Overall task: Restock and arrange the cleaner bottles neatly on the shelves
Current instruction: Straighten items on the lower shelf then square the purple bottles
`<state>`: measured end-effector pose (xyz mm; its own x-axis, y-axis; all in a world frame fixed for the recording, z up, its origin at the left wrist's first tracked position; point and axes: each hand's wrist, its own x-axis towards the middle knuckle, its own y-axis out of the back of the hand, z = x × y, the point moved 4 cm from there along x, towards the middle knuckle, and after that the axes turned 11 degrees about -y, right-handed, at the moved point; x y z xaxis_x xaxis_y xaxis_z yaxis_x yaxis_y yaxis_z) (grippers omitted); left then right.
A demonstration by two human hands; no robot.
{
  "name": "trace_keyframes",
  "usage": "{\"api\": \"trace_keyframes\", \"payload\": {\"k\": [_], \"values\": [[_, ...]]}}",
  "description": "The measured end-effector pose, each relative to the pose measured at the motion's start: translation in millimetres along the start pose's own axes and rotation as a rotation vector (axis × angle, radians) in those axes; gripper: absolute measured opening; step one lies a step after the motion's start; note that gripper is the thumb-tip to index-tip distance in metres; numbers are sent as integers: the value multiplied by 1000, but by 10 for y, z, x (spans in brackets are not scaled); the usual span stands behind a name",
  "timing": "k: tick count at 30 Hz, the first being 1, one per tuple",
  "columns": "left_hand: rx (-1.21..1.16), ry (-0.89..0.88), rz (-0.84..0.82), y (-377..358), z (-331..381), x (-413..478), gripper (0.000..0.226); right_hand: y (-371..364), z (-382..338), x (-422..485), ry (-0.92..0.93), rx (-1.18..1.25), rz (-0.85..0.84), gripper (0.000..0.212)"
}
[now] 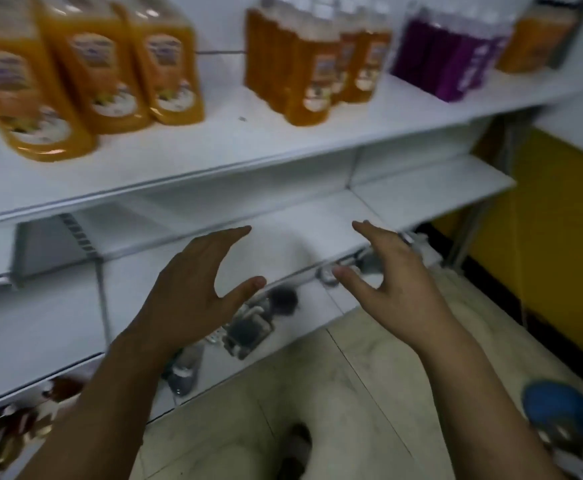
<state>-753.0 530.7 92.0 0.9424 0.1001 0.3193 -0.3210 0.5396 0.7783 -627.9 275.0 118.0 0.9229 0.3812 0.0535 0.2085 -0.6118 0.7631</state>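
Note:
Three large orange cleaner bottles stand at the left of the top white shelf. A wrapped pack of smaller orange bottles sits at its middle, a pack of purple bottles to the right, and another orange bottle at the far right. My left hand and my right hand hover in front of the second shelf, palms facing each other, fingers spread and relaxed. Neither hand holds anything. The whole view is blurred.
Lower shelves carry small dark and clear packaged items and brownish items at the bottom left. A yellow wall stands at the right. On the pale tiled floor lies a blue and white object.

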Motion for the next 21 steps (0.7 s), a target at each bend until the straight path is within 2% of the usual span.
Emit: {"api": "trace_keyframes", "payload": {"k": [4,9,16,21], "values": [[-63,-80,-180,-721,289,246,80,292,710,-450,-151,-75,78,69],[-121,-210,-384,-1541,910,595,62,612,1534,-894,-331,-89,126,71],[-81,-334,-439,-2380,1950,1131,77,1255,2574,-1096,-466,-59,179,67],[-58,-403,-472,-2933,2538,1447,73,1566,3230,-1035,-511,-17,178,66]]}}
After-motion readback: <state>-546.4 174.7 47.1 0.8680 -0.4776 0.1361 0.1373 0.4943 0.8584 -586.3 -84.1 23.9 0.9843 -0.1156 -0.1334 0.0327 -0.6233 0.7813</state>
